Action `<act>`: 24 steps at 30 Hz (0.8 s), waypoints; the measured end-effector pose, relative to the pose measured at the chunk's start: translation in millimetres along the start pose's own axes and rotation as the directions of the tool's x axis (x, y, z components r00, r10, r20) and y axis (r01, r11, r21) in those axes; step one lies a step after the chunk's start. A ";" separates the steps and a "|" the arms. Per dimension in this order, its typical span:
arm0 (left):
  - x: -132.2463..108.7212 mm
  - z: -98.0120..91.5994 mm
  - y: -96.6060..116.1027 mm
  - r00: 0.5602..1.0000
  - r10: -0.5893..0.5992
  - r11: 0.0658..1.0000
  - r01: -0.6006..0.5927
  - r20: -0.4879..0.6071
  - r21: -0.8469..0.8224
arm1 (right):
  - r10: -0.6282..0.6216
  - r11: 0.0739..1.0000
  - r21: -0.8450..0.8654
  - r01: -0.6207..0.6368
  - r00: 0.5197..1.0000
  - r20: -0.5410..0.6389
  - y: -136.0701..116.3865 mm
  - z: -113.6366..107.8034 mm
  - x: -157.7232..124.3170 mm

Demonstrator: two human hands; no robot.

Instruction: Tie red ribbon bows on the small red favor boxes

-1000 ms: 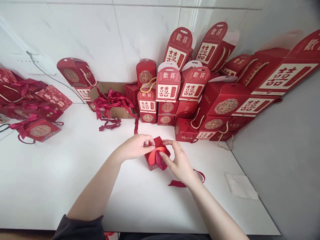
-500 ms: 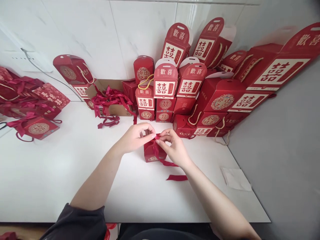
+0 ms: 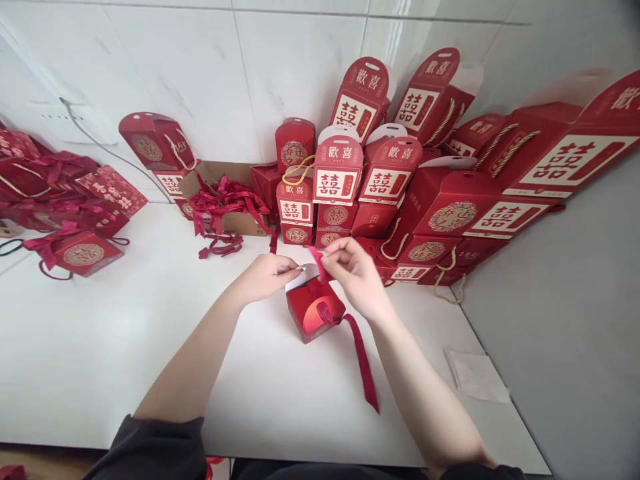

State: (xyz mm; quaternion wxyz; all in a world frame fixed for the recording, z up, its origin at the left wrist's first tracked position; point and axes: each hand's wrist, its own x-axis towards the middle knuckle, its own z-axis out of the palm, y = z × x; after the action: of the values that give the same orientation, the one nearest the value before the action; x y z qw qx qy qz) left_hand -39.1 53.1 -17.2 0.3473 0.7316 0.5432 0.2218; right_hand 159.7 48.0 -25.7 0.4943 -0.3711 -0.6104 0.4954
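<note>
A small red gift box (image 3: 299, 308) stands on the white table in front of me, turned at a slant, its top flaps apart. My left hand (image 3: 265, 277) is closed at the box's far left side, its fingertips pinching the edge of a flap with a pale inner face (image 3: 309, 272). Above the box, my right hand (image 3: 356, 275) pinches one end of a dark red ribbon (image 3: 361, 353). The ribbon's other end passes through the near flap and trails over the table to the right.
Stacked red gift boxes (image 3: 337, 183) line the wall at the back and right. A cardboard box (image 3: 245, 223) full of ribbons sits behind my left hand. At far left are ribboned boxes (image 3: 83, 255). A folded white cloth or tissue (image 3: 477, 375) lies at the right.
The flaps, held together at the top before, have come apart. My right hand has lifted the ribbon end, the box has turned, and the other ribbon end now lies longer across the table.
</note>
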 end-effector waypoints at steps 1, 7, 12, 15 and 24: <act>-0.6 -2.3 0.0 1.000 -0.010 1.000 0.010 0.017 -0.027 | 0.031 0.999 -0.040 -0.029 0.998 0.046 5.8 3.3 0.4; -2.1 -9.2 -2.0 0.993 -0.053 0.992 0.066 0.109 -0.112 | 0.115 0.940 -0.332 -0.074 0.988 0.106 19.9 10.2 1.6; -1.8 -9.6 -1.2 0.994 -0.066 0.992 0.075 0.091 -0.102 | 0.122 0.909 -0.408 -0.081 0.990 0.076 22.7 10.9 2.0; -3.0 -9.7 1.3 0.994 -0.053 0.994 0.061 0.095 -0.088 | 0.118 0.911 -0.406 -0.074 0.989 0.084 28.8 15.3 2.2; -4.8 -11.7 3.3 0.984 -0.040 0.996 0.053 0.173 -0.068 | 0.096 0.929 -0.367 -0.048 0.989 0.113 33.9 24.1 2.8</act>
State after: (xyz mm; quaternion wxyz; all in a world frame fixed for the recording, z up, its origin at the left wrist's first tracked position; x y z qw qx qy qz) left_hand -46.8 51.1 -6.8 0.4241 0.7219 0.5199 0.1694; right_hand 134.5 52.7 -58.4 0.3581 -0.4453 -0.7082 0.4147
